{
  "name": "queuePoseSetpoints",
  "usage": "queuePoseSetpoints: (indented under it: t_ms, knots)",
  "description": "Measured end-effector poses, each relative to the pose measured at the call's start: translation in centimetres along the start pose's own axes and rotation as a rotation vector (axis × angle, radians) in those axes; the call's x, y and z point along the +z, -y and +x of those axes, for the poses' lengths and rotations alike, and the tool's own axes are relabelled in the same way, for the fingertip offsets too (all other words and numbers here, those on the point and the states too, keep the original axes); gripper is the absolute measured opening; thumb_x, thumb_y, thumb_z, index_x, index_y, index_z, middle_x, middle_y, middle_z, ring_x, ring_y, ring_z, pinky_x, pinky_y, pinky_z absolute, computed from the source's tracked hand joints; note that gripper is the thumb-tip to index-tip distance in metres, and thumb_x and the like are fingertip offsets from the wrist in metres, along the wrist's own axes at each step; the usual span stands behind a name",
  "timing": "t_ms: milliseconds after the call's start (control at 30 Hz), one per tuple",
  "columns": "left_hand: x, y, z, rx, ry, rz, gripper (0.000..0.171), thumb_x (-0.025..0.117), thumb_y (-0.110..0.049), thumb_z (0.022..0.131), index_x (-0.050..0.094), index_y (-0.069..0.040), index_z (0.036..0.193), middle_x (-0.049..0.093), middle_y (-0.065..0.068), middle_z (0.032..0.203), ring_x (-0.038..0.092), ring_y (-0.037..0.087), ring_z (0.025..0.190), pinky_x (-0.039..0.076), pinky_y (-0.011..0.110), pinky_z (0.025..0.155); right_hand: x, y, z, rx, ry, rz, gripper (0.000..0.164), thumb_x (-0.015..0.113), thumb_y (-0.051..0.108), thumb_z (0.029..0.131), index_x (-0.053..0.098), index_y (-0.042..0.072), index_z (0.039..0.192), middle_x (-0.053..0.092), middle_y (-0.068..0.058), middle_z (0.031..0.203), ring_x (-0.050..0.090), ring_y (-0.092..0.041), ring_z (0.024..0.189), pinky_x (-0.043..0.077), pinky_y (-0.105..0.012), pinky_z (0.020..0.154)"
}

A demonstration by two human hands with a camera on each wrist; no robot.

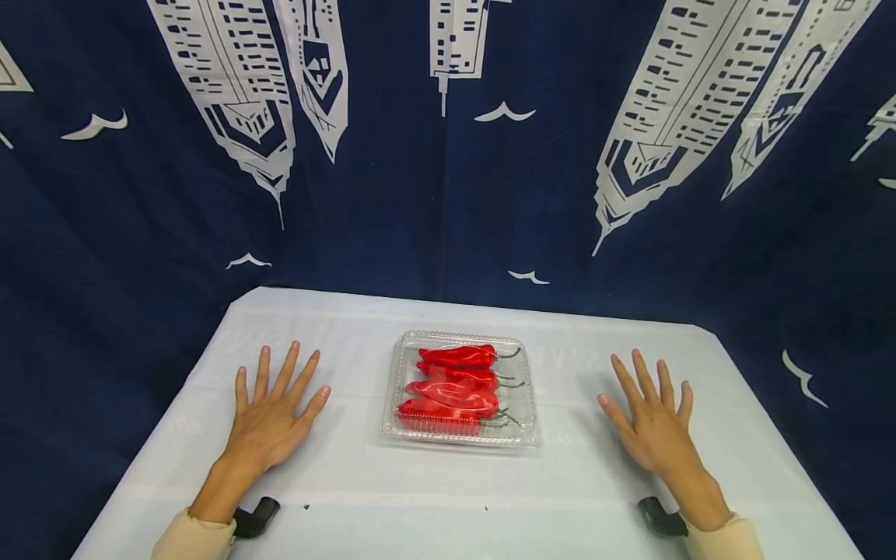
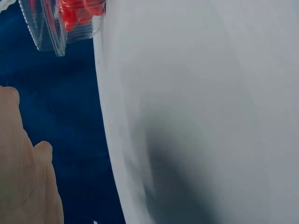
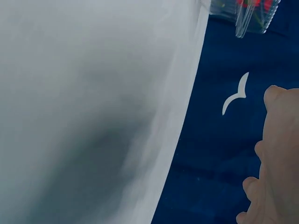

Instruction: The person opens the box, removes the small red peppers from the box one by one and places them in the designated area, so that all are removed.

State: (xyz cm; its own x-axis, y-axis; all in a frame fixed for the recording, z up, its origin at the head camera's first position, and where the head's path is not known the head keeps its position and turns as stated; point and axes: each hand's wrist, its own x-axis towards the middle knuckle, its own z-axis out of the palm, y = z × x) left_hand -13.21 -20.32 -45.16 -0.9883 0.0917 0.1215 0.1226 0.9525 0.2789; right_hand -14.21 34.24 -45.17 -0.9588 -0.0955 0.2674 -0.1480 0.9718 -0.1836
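Observation:
A clear plastic clamshell box point(image 1: 530, 420) sits in the middle of the white table, its lid down. Several red peppers point(image 1: 458, 393) with green stems lie side by side inside it. To the left of the box, my left hand point(image 1: 269, 424) is spread palm down with straight fingers, holding nothing. On the other side, my right hand point(image 1: 654, 428) is spread the same way, apart from the box. Each wrist view catches a corner of the box, point(image 2: 44, 28) in the left one, plus part of the palm and fingers.
The white table point(image 1: 392, 505) has a rounded far edge, with a dark blue curtain point(image 1: 420, 218) printed with white buildings and birds behind it. Black wrist cameras sit at both cuffs. Two tiny dark specks lie near the table's front.

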Motion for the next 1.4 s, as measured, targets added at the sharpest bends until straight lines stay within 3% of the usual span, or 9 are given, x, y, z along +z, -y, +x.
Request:
queuePoseSetpoints:
  t_ms: [400,800,1100,1400]
  knots:
    - [0.3,-1.0,0.2,0.016,-0.002,-0.029,0.068,0.030,-0.060,0.103,0.020,-0.026,0.161,0.001,0.008,0.170,-0.022,0.037,0.152,-0.019,0.065,0.115,0.0,1.2,-0.3,-0.024,-0.006,0.024,0.069,0.042,0.051,0.104,0.014,0.026,0.162,0.006,-0.014,0.169,-0.010,-0.044,0.153,-0.016,-0.070,0.113]
    - [0.8,-2.4,0.7,0.064,0.021,-0.084,0.065,0.032,-0.058,0.104,0.018,-0.030,0.161,0.000,0.004,0.170,-0.022,0.034,0.153,-0.016,0.066,0.116,1.4,2.1,-0.9,-0.043,0.009,0.037,0.068,0.045,0.050,0.103,0.019,0.026,0.161,0.009,-0.014,0.169,-0.008,-0.042,0.154,-0.012,-0.070,0.114]
    - [1.2,-3.5,1.2,0.103,0.034,-0.130,0.064,0.037,-0.056,0.104,0.019,-0.032,0.161,0.002,0.002,0.170,-0.018,0.037,0.153,-0.005,0.070,0.116,1.7,2.8,-1.3,-0.055,0.023,0.054,0.068,0.047,0.050,0.102,0.021,0.027,0.161,0.012,-0.014,0.168,-0.006,-0.041,0.154,-0.010,-0.072,0.114]
    - [1.7,-4.6,1.8,0.160,0.051,-0.178,0.063,0.041,-0.052,0.104,0.018,-0.036,0.160,0.003,-0.004,0.170,-0.012,0.039,0.154,-0.002,0.071,0.116,1.9,3.4,-1.8,-0.085,0.030,0.099,0.066,0.050,0.046,0.102,0.025,0.025,0.160,0.016,-0.014,0.167,0.002,-0.045,0.153,-0.006,-0.070,0.115]
